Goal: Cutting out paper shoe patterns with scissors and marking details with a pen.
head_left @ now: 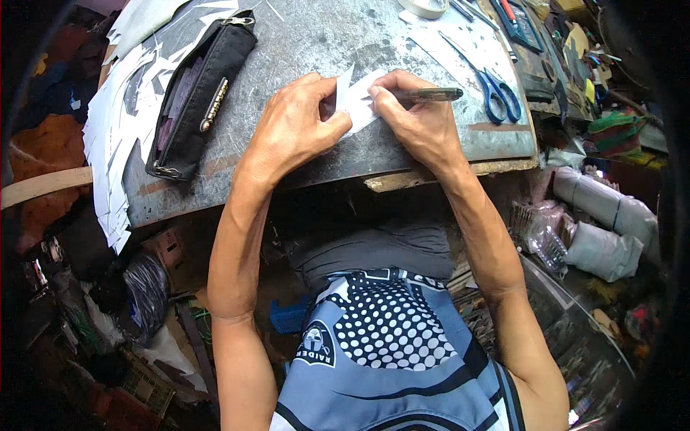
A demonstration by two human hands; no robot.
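Near the front edge of the grey worktable (302, 50), my left hand (298, 122) grips a small folded piece of white paper (357, 97) between thumb and fingers. One flap of the paper stands up beside the left thumb. My right hand (417, 118) is closed around a dark pen (435, 94), its back end pointing right. The pen's tip end reaches over the paper; whether it touches is too small to tell. Right of my right hand lie scissors (496, 93) with blue handles, blades pointing away to the upper left, on white paper.
A black zippered pouch (205, 93) lies left of my left hand. White paper scraps (118, 136) overhang the table's left edge. A roll of tape (424, 7) sits at the far side. Wrapped plastic bundles (604, 215) and clutter crowd the right, below table height.
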